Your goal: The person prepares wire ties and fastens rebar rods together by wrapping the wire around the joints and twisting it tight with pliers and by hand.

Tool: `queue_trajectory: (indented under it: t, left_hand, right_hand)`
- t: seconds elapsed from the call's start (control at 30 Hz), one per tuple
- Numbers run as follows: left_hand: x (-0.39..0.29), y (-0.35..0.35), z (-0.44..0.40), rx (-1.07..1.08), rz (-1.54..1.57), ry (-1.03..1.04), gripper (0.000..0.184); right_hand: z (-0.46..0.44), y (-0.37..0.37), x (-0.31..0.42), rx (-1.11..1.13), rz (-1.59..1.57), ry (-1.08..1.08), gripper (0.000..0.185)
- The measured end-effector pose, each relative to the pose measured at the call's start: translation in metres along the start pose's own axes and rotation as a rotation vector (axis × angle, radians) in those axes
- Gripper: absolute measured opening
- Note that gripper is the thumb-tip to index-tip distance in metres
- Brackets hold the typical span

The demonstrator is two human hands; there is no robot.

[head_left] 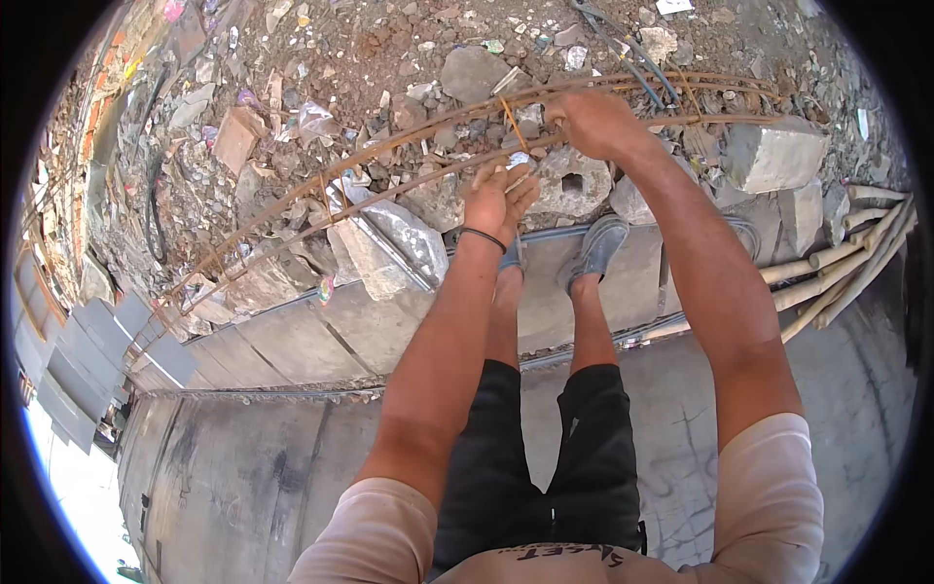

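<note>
A long cage of rusty rebar (409, 187) lies across the rubble, its bars joined by rectangular stirrups such as the orange-brown stirrup (513, 124). My right hand (595, 124) is closed over the far bars, right of that stirrup; whatever its curled fingers hold is hidden. Just on the near side of the front bar is my left hand (501, 200), palm partly turned up and fingers loosely apart, with nothing visible in it. Whether it touches the bar, I cannot tell.
Broken concrete blocks (778, 156) and loose rubble (370, 58) surround the cage. Dark pipes (632, 58) lie beyond it. Bamboo poles (842, 263) are stacked at right. My sandalled feet (598, 243) stand on a concrete ledge (292, 341); grey sheets (83, 355) lie far left.
</note>
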State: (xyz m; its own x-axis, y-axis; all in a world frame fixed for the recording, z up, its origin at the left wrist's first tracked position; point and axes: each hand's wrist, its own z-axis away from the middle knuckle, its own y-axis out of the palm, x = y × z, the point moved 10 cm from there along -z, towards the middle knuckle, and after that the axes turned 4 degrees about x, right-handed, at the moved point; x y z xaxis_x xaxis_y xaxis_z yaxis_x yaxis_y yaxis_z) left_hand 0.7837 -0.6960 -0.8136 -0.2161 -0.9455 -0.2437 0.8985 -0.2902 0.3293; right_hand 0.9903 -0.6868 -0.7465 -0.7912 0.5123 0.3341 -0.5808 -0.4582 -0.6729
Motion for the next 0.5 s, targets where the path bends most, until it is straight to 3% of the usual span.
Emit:
queue_trajectory:
  t: [0.03,0.1,0.17,0.23,0.33,0.5]
  left_hand:
    - [0.006,0.0,-0.002,-0.001,0.296,0.022,0.034]
    - [0.015,0.004,-0.006,0.006,0.396,0.059,0.034]
    - [0.014,0.003,-0.009,0.015,0.498,0.101,0.034]
    - [0.009,0.002,-0.009,0.031,0.446,0.144,0.032]
    - [0.006,-0.008,-0.007,-0.041,0.242,0.117,0.026]
    - [0.001,-0.011,-0.017,-0.096,-0.06,0.145,0.021]
  right_hand:
    - [-0.011,-0.006,0.002,0.01,0.003,-0.004,0.032]
    - [-0.027,0.006,0.02,0.285,0.008,-0.084,0.034]
    - [-0.033,0.009,0.025,0.351,0.049,-0.052,0.033]
    - [-0.048,0.025,0.023,0.444,-0.087,-0.056,0.033]
    - [-0.057,0.038,0.028,0.542,-0.049,-0.135,0.032]
    - [-0.067,0.039,0.027,0.556,-0.004,-0.079,0.034]
